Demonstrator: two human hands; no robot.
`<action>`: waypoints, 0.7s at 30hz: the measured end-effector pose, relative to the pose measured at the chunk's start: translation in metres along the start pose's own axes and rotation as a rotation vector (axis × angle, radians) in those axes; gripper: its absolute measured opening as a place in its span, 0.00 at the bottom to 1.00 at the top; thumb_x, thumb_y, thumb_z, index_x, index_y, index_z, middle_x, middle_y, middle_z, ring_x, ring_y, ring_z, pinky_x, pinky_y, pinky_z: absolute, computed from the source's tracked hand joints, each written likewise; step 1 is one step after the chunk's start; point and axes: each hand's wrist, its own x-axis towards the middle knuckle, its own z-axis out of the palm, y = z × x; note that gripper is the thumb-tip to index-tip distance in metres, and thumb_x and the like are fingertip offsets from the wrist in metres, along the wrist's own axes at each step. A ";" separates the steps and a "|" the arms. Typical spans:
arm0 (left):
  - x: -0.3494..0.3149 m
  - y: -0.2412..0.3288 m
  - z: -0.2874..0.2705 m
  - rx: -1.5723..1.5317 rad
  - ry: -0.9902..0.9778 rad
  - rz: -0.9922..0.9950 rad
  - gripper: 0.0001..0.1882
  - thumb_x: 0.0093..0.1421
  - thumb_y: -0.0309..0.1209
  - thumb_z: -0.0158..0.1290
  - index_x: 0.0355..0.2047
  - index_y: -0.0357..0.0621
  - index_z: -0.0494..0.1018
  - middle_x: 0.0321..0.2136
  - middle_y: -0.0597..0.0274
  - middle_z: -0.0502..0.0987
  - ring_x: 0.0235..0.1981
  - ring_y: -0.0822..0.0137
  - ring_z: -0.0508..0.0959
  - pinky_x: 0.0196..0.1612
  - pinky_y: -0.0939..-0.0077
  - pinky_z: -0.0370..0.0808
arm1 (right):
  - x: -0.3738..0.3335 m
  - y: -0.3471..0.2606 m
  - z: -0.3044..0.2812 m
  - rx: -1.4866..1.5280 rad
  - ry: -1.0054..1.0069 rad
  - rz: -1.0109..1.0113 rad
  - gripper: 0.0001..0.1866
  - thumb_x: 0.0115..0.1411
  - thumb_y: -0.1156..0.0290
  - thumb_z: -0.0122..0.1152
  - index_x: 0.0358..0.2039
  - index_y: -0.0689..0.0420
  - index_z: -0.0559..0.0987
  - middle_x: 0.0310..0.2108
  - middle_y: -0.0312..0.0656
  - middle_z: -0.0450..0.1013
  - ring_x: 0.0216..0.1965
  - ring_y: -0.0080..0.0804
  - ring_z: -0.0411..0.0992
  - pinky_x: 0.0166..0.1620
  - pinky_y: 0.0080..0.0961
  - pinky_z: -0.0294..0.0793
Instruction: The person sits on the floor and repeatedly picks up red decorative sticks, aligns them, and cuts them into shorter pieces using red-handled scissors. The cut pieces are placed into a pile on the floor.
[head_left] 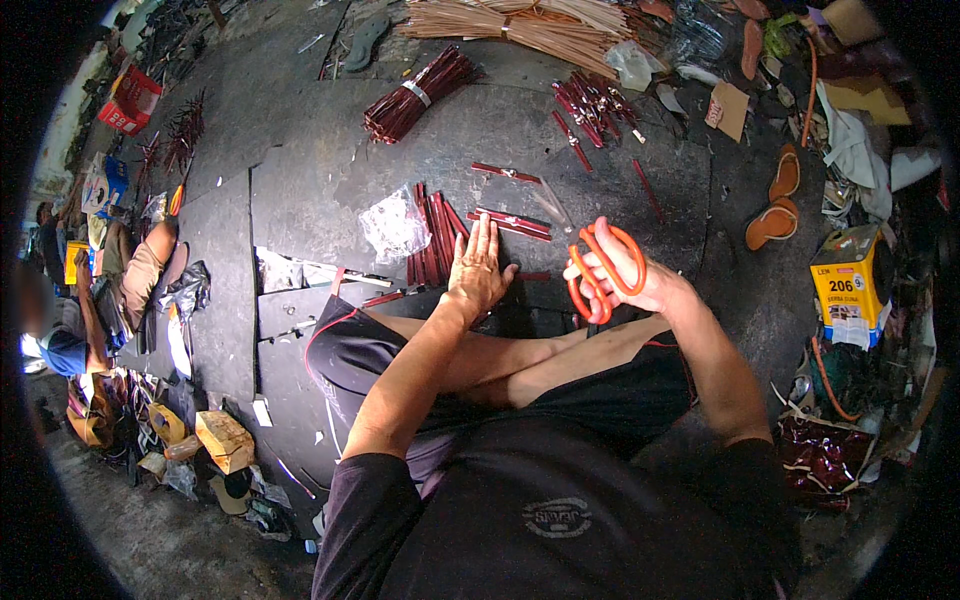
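My left hand [478, 275] lies flat with its fingers stretched out, the tips touching a few dark red strips [522, 228] on the dark floor mat. My right hand [655, 285], to the right of them, is closed around the orange handles of a pair of scissors [639, 258]. The blades point up and left, toward the strips. Just left of my left hand, a row of more dark red strips [425, 250] sits beside a clear plastic bag [393, 226]. Beyond the blades is a single loose strip [505, 172].
Farther out are a banded bundle of dark red strips [418, 97], a loose heap of them [592, 108] and long tan strips [510, 28]. Orange sandals [771, 224] and a yellow box [850, 285] are at right. Another person [70, 325] sits at far left among boxes and scraps.
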 end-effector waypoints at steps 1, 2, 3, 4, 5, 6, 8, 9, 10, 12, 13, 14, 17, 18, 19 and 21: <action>0.000 0.000 -0.001 0.001 -0.007 0.000 0.45 0.67 0.54 0.40 0.69 0.31 0.42 0.72 0.45 0.39 0.72 0.53 0.44 0.70 0.51 0.46 | 0.006 0.003 0.002 0.069 -0.012 0.069 0.58 0.51 0.18 0.30 0.48 0.66 0.75 0.27 0.40 0.70 0.26 0.36 0.75 0.36 0.36 0.79; 0.001 0.000 -0.002 0.002 -0.014 0.000 0.45 0.66 0.54 0.40 0.69 0.31 0.42 0.72 0.46 0.39 0.72 0.53 0.44 0.70 0.51 0.46 | 0.012 0.005 0.004 0.142 -0.068 0.095 0.59 0.50 0.17 0.29 0.48 0.67 0.75 0.27 0.40 0.71 0.26 0.38 0.76 0.36 0.36 0.78; 0.001 0.000 -0.002 0.003 -0.021 0.000 0.45 0.66 0.55 0.40 0.69 0.31 0.42 0.72 0.46 0.39 0.72 0.53 0.44 0.70 0.51 0.46 | 0.016 0.006 0.009 0.141 -0.076 0.118 0.61 0.49 0.15 0.27 0.48 0.66 0.75 0.27 0.40 0.71 0.27 0.38 0.76 0.37 0.34 0.78; 0.001 0.000 -0.002 0.003 -0.024 0.000 0.45 0.66 0.55 0.40 0.69 0.31 0.42 0.72 0.46 0.39 0.72 0.53 0.44 0.70 0.51 0.46 | 0.020 0.006 0.015 0.163 -0.076 0.141 0.61 0.48 0.15 0.25 0.47 0.66 0.75 0.27 0.40 0.71 0.27 0.38 0.76 0.37 0.34 0.78; 0.001 0.000 -0.002 0.003 -0.028 0.000 0.45 0.66 0.55 0.40 0.69 0.31 0.42 0.72 0.46 0.39 0.72 0.53 0.44 0.70 0.51 0.47 | 0.025 0.006 0.020 0.184 -0.077 0.164 0.62 0.48 0.15 0.24 0.47 0.66 0.75 0.27 0.39 0.71 0.27 0.38 0.76 0.37 0.33 0.78; 0.001 0.000 -0.002 0.003 -0.031 0.000 0.45 0.66 0.55 0.40 0.69 0.31 0.42 0.72 0.46 0.39 0.72 0.53 0.44 0.70 0.51 0.47 | 0.030 0.009 0.022 0.209 -0.087 0.191 0.62 0.47 0.14 0.23 0.46 0.66 0.75 0.26 0.39 0.72 0.27 0.38 0.76 0.37 0.33 0.78; 0.000 0.000 -0.002 0.012 -0.031 -0.004 0.45 0.66 0.55 0.40 0.69 0.31 0.42 0.72 0.46 0.39 0.72 0.53 0.45 0.70 0.51 0.47 | 0.036 0.014 0.023 0.201 -0.115 0.196 0.63 0.45 0.13 0.25 0.46 0.67 0.75 0.26 0.40 0.72 0.27 0.39 0.76 0.37 0.33 0.78; 0.000 0.000 -0.001 0.017 -0.031 -0.005 0.45 0.66 0.55 0.40 0.69 0.31 0.42 0.72 0.46 0.39 0.72 0.53 0.45 0.70 0.51 0.47 | 0.039 0.016 0.024 0.194 -0.115 0.207 0.63 0.45 0.13 0.25 0.46 0.67 0.75 0.26 0.41 0.72 0.26 0.39 0.76 0.37 0.33 0.78; 0.000 0.000 -0.001 0.019 -0.026 -0.008 0.45 0.66 0.55 0.40 0.69 0.31 0.42 0.72 0.46 0.39 0.72 0.53 0.45 0.70 0.51 0.47 | 0.041 0.017 0.024 0.203 -0.111 0.218 0.63 0.45 0.13 0.26 0.46 0.67 0.75 0.26 0.41 0.72 0.26 0.39 0.76 0.37 0.33 0.78; -0.001 0.001 -0.001 0.022 -0.016 -0.014 0.45 0.66 0.55 0.40 0.69 0.31 0.42 0.72 0.46 0.40 0.72 0.53 0.45 0.70 0.51 0.47 | 0.047 0.017 0.023 0.222 -0.105 0.241 0.63 0.45 0.13 0.26 0.46 0.67 0.75 0.26 0.41 0.73 0.26 0.39 0.76 0.37 0.33 0.78; 0.000 0.001 -0.001 0.013 -0.024 -0.007 0.45 0.66 0.55 0.40 0.69 0.30 0.42 0.72 0.45 0.39 0.72 0.53 0.44 0.70 0.51 0.46 | 0.050 0.018 0.021 0.220 -0.118 0.238 0.63 0.45 0.13 0.26 0.46 0.67 0.75 0.26 0.41 0.73 0.26 0.39 0.76 0.37 0.33 0.78; 0.000 0.001 -0.002 0.004 -0.033 0.000 0.45 0.66 0.55 0.40 0.69 0.30 0.42 0.71 0.44 0.39 0.73 0.52 0.43 0.71 0.51 0.46 | 0.053 0.020 0.018 0.218 -0.132 0.235 0.63 0.45 0.13 0.26 0.46 0.67 0.75 0.26 0.41 0.73 0.26 0.39 0.76 0.37 0.33 0.78; 0.001 0.000 -0.005 -0.010 -0.052 0.008 0.45 0.66 0.55 0.39 0.69 0.29 0.42 0.71 0.42 0.39 0.73 0.52 0.42 0.71 0.50 0.45 | 0.057 0.018 0.018 0.201 -0.141 0.224 0.63 0.46 0.13 0.26 0.46 0.67 0.75 0.26 0.41 0.73 0.26 0.38 0.76 0.37 0.33 0.78; 0.001 0.000 -0.006 -0.012 -0.057 0.009 0.45 0.66 0.54 0.39 0.69 0.28 0.42 0.71 0.42 0.39 0.73 0.52 0.42 0.71 0.50 0.45 | 0.058 0.017 0.019 0.193 -0.138 0.220 0.62 0.46 0.13 0.26 0.46 0.67 0.75 0.26 0.41 0.73 0.26 0.38 0.76 0.36 0.33 0.78; 0.001 0.000 -0.005 -0.015 -0.051 0.008 0.45 0.66 0.54 0.39 0.69 0.28 0.42 0.71 0.42 0.39 0.73 0.51 0.42 0.71 0.50 0.44 | 0.058 0.016 0.019 0.193 -0.131 0.223 0.62 0.46 0.13 0.27 0.46 0.67 0.74 0.26 0.41 0.73 0.26 0.38 0.76 0.36 0.33 0.78; 0.001 0.000 -0.003 -0.020 -0.038 0.005 0.45 0.66 0.54 0.39 0.69 0.28 0.42 0.71 0.42 0.39 0.73 0.51 0.43 0.71 0.50 0.44 | 0.058 0.015 0.020 0.194 -0.117 0.231 0.62 0.46 0.14 0.27 0.46 0.67 0.74 0.26 0.41 0.73 0.26 0.38 0.76 0.36 0.32 0.78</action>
